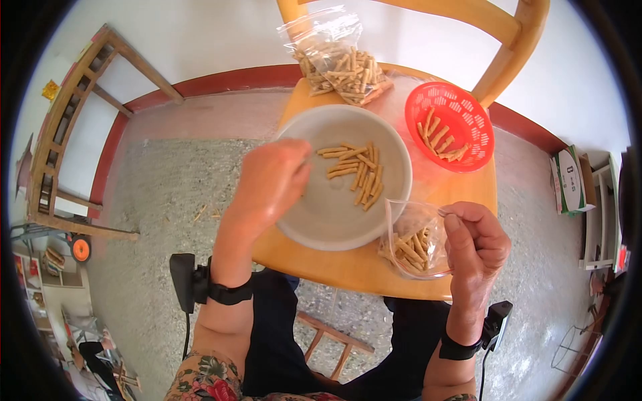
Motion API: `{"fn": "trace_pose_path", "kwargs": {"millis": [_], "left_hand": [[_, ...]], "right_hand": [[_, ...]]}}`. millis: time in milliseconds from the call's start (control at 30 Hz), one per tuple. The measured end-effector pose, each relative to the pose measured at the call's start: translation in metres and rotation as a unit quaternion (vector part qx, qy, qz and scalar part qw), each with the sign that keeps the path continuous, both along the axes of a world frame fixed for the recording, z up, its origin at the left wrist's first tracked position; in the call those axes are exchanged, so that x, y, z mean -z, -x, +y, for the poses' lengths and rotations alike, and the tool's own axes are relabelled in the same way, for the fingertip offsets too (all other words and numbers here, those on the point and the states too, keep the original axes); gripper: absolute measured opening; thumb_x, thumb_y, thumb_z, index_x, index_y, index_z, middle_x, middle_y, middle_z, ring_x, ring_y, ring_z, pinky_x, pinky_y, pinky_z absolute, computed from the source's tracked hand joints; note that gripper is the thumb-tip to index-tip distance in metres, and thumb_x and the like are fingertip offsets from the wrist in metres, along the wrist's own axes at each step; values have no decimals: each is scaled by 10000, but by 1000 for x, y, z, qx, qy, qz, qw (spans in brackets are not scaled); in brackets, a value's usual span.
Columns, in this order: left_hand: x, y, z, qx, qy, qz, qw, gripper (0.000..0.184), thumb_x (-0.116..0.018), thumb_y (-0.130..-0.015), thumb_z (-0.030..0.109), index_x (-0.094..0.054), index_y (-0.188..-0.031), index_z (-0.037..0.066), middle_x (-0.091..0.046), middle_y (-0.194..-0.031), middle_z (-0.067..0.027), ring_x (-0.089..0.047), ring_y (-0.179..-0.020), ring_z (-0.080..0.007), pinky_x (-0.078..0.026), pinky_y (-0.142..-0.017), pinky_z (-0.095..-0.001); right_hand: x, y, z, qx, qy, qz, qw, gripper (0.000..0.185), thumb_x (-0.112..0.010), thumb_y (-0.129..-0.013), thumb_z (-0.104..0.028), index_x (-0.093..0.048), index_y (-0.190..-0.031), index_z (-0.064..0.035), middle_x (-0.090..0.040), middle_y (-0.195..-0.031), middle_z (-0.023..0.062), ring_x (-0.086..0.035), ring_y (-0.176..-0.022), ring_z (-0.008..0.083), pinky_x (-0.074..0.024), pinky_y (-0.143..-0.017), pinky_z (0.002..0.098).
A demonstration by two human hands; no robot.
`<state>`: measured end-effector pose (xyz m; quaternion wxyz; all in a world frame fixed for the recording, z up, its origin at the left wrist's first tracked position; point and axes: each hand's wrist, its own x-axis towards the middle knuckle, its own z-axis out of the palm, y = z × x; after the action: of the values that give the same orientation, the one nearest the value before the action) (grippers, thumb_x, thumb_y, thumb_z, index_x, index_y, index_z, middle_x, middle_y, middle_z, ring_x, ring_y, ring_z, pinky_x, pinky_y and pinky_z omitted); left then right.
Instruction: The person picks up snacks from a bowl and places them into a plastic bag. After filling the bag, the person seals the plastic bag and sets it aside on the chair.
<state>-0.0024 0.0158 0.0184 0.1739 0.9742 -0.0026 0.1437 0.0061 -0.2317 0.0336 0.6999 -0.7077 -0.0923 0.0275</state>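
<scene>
A pale grey bowl [314, 227] stands on the wooden chair seat, with several short tan snack sticks [364, 167] lying inside it. My left hand [273, 179] is over the bowl's left rim, blurred and with its fingers curled in; what they hold, if anything, is hidden. My right hand [476, 242] pinches the top edge of a clear plastic bag [416, 250] between thumb and fingers. That bag rests at the front of the seat, against the bowl's lower right side, its mouth partly spread and more sticks at its bottom.
Behind the bowl is a larger clear bag [348, 70] full of sticks. A red plastic basket [483, 150] with several sticks sits at the right of the chair seat [321, 277]. Left on the floor stands a wooden rack [67, 113]; a box [572, 180] is at the right.
</scene>
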Motion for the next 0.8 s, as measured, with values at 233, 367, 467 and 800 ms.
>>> {"fn": "trace_pose_path", "kwargs": {"millis": [233,367,467,800], "left_hand": [[17,-6,-7,-8,-145,167,975,102,-563,-663,68,-503,-729,18,-544,-687,-158,-541,-714,-340,-415,-610,-430],[27,-9,-7,35,-154,167,973,111,-531,-663,15,-501,-771,12,-547,-716,-162,-544,-727,-347,-427,-610,-417],[29,-11,-12,66,-139,151,977,118,-499,-690,2,-497,-808,4,-556,-759,-171,-564,-733,-330,-446,-605,-397],[14,-7,-11,126,199,107,966,292,-515,-644,-98,-524,-917,4,-535,-748,-103,-548,-656,-188,-432,-571,-274]], "right_hand": [[-1,0,0,-10,17,-1,1000,71,-552,-793,9,-569,-855,40,-559,-647,-16,-457,-587,3,-347,-531,131],[-2,1,1,2,5,15,1000,70,-554,-795,7,-570,-855,38,-555,-643,-21,-450,-587,2,-344,-531,132],[-3,1,0,0,12,13,1000,71,-556,-795,7,-570,-857,36,-556,-645,-20,-450,-588,2,-344,-531,132],[0,0,0,-12,15,12,1000,79,-555,-799,-1,-567,-866,39,-576,-662,0,-484,-609,13,-370,-546,139]]}}
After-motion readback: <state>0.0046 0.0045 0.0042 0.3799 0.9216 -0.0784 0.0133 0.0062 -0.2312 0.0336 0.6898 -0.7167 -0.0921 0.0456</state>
